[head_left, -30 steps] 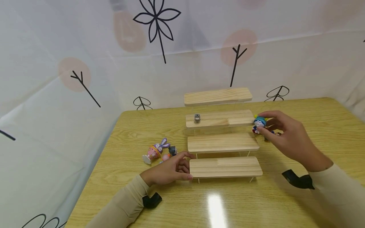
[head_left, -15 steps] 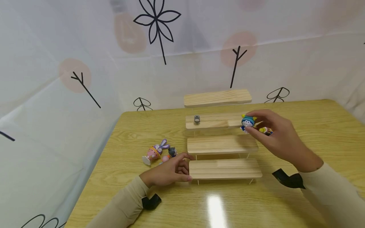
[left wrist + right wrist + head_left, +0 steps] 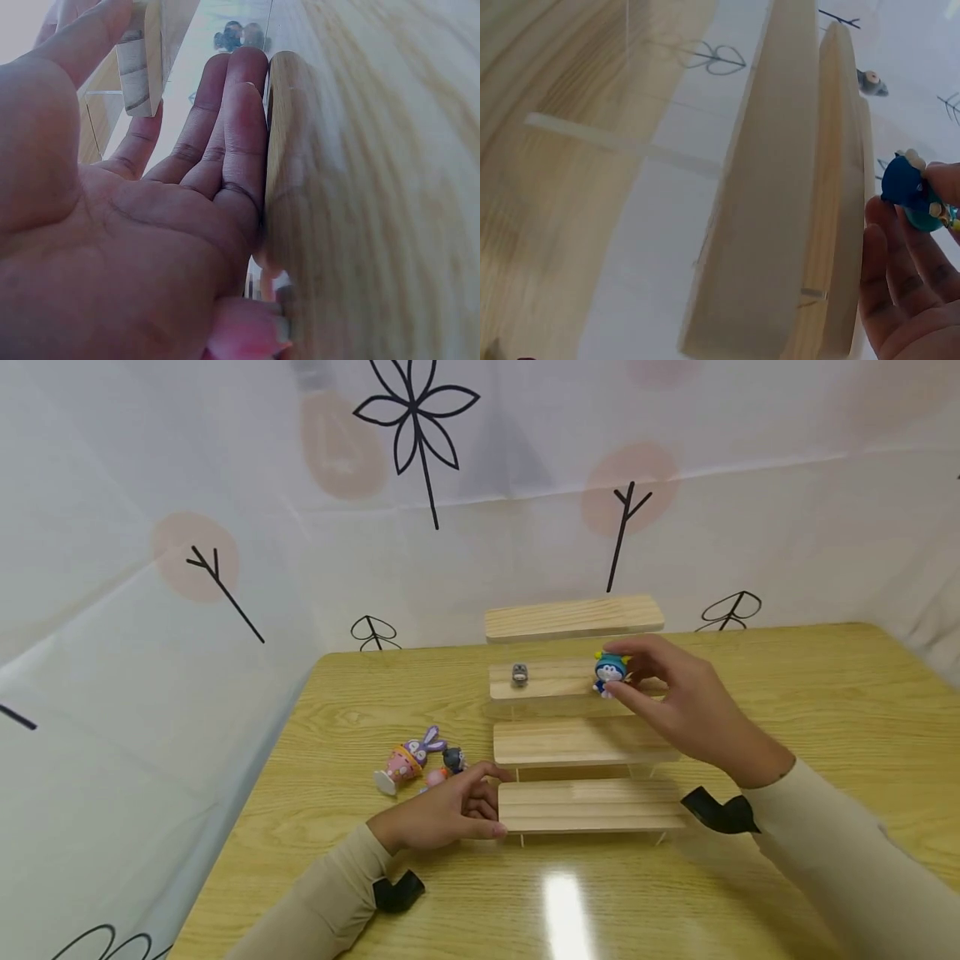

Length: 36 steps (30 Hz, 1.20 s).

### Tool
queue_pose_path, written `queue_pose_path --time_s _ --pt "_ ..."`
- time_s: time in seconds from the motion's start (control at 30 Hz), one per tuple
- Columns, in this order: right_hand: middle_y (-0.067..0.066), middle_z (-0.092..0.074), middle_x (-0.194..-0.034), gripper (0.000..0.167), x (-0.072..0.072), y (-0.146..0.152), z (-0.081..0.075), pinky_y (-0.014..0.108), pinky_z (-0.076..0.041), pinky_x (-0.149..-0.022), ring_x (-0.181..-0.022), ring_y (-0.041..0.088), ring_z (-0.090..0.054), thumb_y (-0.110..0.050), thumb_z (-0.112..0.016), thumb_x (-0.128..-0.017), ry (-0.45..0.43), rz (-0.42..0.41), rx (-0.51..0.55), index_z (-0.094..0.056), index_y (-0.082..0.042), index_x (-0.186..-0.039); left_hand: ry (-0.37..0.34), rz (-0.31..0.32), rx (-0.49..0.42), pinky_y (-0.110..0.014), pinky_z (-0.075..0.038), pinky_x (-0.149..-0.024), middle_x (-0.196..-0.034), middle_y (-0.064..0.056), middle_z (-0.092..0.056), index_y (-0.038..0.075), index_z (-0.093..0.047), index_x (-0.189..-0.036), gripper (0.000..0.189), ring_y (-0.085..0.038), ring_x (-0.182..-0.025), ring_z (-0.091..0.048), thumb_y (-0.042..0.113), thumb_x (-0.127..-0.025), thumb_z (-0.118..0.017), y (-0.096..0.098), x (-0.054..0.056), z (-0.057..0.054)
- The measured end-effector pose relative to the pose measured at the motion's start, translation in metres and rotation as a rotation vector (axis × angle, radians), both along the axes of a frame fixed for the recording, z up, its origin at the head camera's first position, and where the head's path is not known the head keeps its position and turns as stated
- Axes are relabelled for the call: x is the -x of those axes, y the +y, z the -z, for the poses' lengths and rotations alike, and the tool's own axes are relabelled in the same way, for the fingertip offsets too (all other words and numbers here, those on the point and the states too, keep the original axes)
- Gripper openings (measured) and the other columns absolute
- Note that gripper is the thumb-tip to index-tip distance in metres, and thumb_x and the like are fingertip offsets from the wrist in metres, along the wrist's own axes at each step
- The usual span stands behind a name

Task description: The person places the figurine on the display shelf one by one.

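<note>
Blue-capped toy (image 3: 610,670) pinched between thumb and fingertips of right hand (image 3: 690,702), over the second shelf from the top (image 3: 555,681), toward 1 o'clock from mid-stand; cannot tell whether toy touches wood. Small grey toy (image 3: 520,675) stands at its 9 o'clock, same shelf. Left hand (image 3: 445,810), 8 o'clock from mid-stand: thumb and forefinger parted, clamped on the end of the front shelf (image 3: 588,804); remaining three fingers lie together. Rabbit toy (image 3: 406,760) near, at left hand's 10 o'clock. Hands well apart.
</note>
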State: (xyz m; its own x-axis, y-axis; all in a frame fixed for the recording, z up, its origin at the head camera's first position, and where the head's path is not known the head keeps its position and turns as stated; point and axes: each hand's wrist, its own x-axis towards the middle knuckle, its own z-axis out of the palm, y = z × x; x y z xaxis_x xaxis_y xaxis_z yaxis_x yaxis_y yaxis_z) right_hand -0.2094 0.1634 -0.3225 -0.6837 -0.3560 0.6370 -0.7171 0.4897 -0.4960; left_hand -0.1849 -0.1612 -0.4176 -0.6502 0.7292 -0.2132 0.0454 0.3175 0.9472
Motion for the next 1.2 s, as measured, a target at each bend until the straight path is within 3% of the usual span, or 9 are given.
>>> queue_pose_path --time_s 0.3,0.57,0.8,1.2 --pt "0.011 -0.067 -0.107 0.041 0.011 -0.014 -0.003 0.008 -0.051 -0.08 -0.089 0.01 -0.066 0.003 -0.069 -0.09 -0.054 -0.027 -0.039 -0.059 -0.004 -0.129 0.013 0.019 -0.004 -0.027 -0.055 -0.089 -0.102 -0.005 -0.063 0.021 -0.035 -0.147 0.06 -0.016 -0.102 -0.067 0.016 -0.097 -0.067 0.001 0.002 0.001" --pt "0.013 -0.067 -0.109 0.038 0.019 -0.022 0.0 0.034 -0.06 -0.077 -0.091 0.021 -0.07 0.0 -0.067 -0.094 -0.099 -0.017 -0.111 -0.056 -0.004 -0.13 0.01 0.029 -0.017 -0.027 -0.055 -0.089 -0.102 -0.004 -0.063 0.019 -0.035 -0.147 0.06 -0.014 -0.1 -0.067 0.014 -0.097 -0.067 0.002 0.001 0.003" --pt "0.011 -0.068 -0.107 0.04 0.026 -0.03 -0.001 0.022 -0.057 -0.069 -0.087 0.015 -0.068 0.0 -0.068 -0.093 -0.058 -0.053 -0.147 -0.056 -0.005 -0.131 0.016 0.019 -0.026 -0.026 -0.055 -0.089 -0.101 -0.005 -0.063 0.018 -0.035 -0.147 0.06 -0.014 -0.099 -0.067 0.013 -0.097 -0.067 0.002 0.002 0.0" --pt "0.009 -0.068 -0.104 0.038 0.028 -0.04 -0.001 0.024 -0.055 -0.066 -0.083 0.014 -0.067 -0.003 -0.066 -0.095 -0.08 -0.07 -0.147 -0.056 -0.006 -0.132 0.018 0.02 -0.022 -0.026 -0.055 -0.088 -0.101 -0.004 -0.063 0.018 -0.035 -0.148 0.061 -0.013 -0.098 -0.067 0.014 -0.097 -0.067 0.001 0.001 0.001"
